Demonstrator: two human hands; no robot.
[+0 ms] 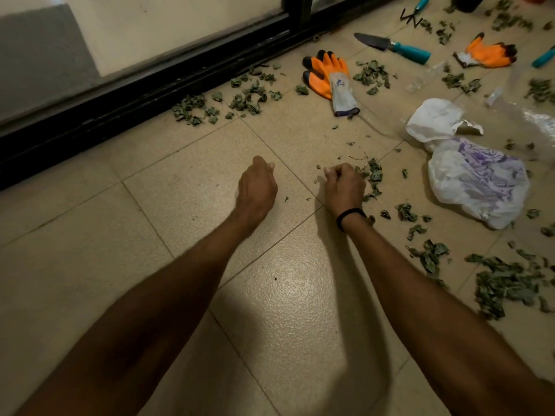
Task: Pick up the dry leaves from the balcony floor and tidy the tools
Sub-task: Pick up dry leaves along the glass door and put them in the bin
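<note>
Your right hand (344, 184) curls round leaves (374, 175) mid-frame | left hand (256, 184) curled, nothing visible inside | bag (480, 181) lies near, centre right, likely ready for handfuls

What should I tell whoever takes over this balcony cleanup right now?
Left hand: curled over the floor, nothing visible in it.
Right hand: fingers curled into a small pile of dry leaves.
Tools: trowel, hand rake and orange gloves lie scattered on the tiles.
Done: tiles under the arms are mostly leaf-free.
Left: leaves along the door track, around the plastic bag and at far right; tools not gathered.
</note>
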